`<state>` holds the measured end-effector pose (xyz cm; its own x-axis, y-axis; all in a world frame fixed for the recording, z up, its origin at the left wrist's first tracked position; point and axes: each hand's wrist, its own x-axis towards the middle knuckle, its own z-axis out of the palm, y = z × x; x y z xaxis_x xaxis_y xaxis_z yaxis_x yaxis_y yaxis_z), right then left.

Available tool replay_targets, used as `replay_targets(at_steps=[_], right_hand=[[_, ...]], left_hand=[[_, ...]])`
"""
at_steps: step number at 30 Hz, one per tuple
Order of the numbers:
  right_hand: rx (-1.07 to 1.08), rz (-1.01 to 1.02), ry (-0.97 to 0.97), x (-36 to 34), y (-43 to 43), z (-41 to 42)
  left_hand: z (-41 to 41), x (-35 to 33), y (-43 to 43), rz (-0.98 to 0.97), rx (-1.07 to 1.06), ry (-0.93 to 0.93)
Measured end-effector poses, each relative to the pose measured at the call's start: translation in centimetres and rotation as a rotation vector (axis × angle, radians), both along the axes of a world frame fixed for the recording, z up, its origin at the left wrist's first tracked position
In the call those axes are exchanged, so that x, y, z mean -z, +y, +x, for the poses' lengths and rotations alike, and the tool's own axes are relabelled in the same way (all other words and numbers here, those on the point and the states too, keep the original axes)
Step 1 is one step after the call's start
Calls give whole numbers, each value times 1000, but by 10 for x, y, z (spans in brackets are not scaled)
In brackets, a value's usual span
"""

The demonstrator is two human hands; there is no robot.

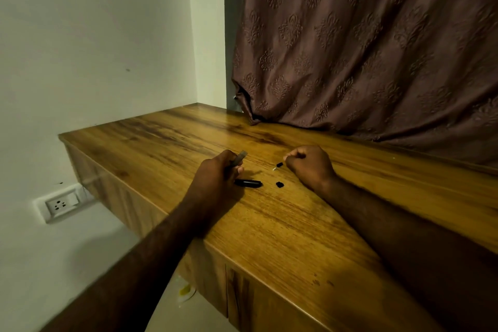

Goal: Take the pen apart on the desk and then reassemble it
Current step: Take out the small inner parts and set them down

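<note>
My left hand (215, 175) rests on the wooden desk (269, 218) and grips a clear grey pen barrel (240, 157) that sticks out up and to the right. A black pen cap (248, 183) lies on the desk just right of that hand. Two small black pieces sit between my hands, one (279, 164) with a tiny white bit beside it and one (280, 184) nearer me. My right hand (310, 164) is curled into a fist on the desk, thumb and fingertips pinched together; whether anything is in the pinch is too small to tell.
A brown patterned curtain (363, 48) hangs down onto the desk's far edge. A white wall (94, 35) stands to the left, with a socket plate (61, 203) below the desk. The desk's near-left edge drops to the floor, where something yellow and white (185, 291) lies.
</note>
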<state>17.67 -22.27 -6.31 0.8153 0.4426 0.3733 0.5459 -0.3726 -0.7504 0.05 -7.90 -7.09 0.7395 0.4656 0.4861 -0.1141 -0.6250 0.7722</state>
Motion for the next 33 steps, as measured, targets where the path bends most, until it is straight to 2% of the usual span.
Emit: replay_targets(at_steps=[5,8,17,27,29,33], right_hand=[[-13,-157,-128,2,-3,-8],[-43,-215,-177,0,-3,-13],[-11,-261,-235,1,-4,-12],[-14,-265,-223,1,-6,-14],[-14,-236,-203,1,-6,-14],[59,5,-188,-4,-13,-17]], left_hand=[[-1,0,1,-45,21,-15],[-2,0,2,-5,16,0],[1,4,4,-27,30,-4],[-5,-3,-2,55,-15,11],[-5,-4,-2,69,-21,20],[-5,-6,-2,93,-34,10]])
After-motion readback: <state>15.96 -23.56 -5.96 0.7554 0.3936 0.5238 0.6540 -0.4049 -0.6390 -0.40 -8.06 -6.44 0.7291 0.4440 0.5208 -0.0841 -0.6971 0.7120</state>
